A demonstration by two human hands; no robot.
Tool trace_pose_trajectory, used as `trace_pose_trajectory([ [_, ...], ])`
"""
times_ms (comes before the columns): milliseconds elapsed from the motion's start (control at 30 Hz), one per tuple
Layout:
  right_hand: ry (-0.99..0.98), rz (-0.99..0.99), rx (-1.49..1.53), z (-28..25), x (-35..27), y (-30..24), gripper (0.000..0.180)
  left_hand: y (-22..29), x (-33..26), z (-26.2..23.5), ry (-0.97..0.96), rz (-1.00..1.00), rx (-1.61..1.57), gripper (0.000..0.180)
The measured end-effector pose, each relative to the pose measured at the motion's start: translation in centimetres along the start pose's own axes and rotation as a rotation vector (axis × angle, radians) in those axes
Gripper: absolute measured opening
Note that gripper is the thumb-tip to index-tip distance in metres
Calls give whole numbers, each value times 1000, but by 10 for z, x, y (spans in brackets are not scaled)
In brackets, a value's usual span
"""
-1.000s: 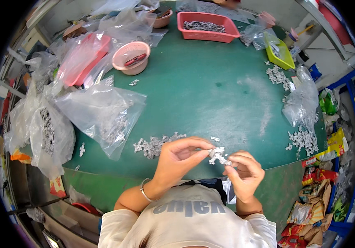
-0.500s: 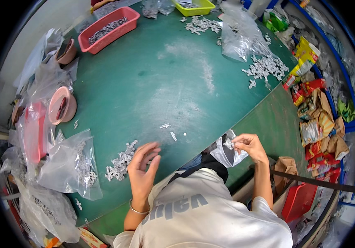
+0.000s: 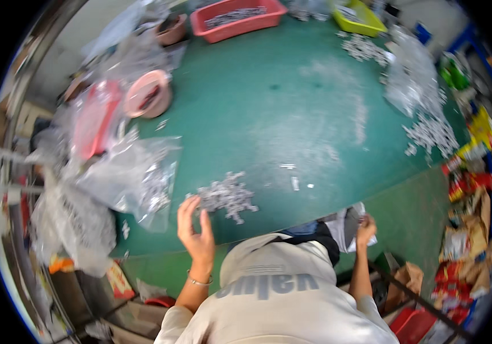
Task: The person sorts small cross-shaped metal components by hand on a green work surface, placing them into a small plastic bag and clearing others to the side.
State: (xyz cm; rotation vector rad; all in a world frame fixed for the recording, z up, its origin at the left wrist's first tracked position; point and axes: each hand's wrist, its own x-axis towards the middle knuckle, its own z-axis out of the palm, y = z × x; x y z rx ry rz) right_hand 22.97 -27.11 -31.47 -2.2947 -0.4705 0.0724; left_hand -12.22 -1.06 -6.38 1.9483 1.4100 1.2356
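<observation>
At the left end of a pile of small grey-white metal-looking pieces [image 3: 227,196], my left hand [image 3: 196,234] has its fingers apart, with the fingertips at the pile's edge and nothing seen in them. Beyond the table edge, to the right of my lap, hangs a clear plastic bag [image 3: 347,228]. My right hand [image 3: 366,230] is at the right side of its mouth, fingers curled closed. Blur and the hand itself hide what those fingers hold, if anything.
A clear bag of pieces [image 3: 142,178] lies left of the pile. Pink bowl [image 3: 163,103], pink tray [image 3: 237,28] and yellow-green tray [image 3: 359,24] stand farther off. More pieces [image 3: 432,135] lie at the right beside a plastic bag [image 3: 412,74].
The view has turned, shifting the table contents. My left hand has come to the pile's edge. My right hand, earlier pinching a small pale piece over the bag, is now at the bag's right side.
</observation>
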Motion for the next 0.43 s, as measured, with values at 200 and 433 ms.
trace_pose_trajectory([
  [200, -33, -532, 294, -49, -23, -213, 29, -29, -15, -10, -123, -60, 251, 46],
  [433, -968, -1013, 224, 27, -62, -349, 96, -61, -7, 0, -294, -96, 142, 66],
])
